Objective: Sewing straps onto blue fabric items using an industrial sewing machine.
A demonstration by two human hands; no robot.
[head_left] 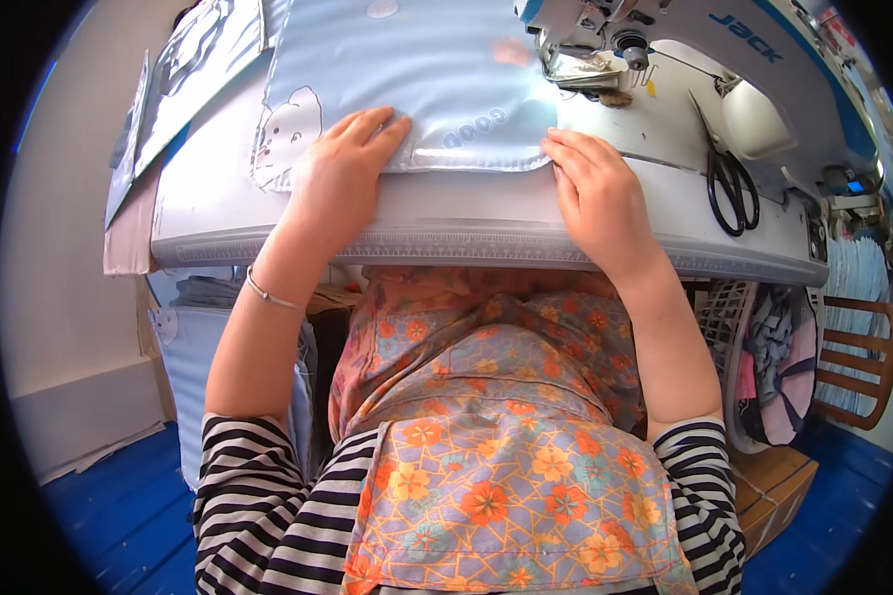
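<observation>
A light blue, smooth fabric panel with printed cartoon animals and lettering lies on the white sewing table, its stitched near edge toward me. My left hand rests flat on its near left part, fingers stretched out beside a printed animal head. At the near right corner, the thumb and fingers of my right hand close on the panel's edge. Just beyond that hand stands a white and blue sewing machine, its needle area to the right of the fabric. The panel's far end runs out of the picture.
Black-handled scissors lie right of my right hand. A ruler strip lines the table's front edge. Below right are a basket of cloth, a wooden chair and a box. More blue panels hang below left.
</observation>
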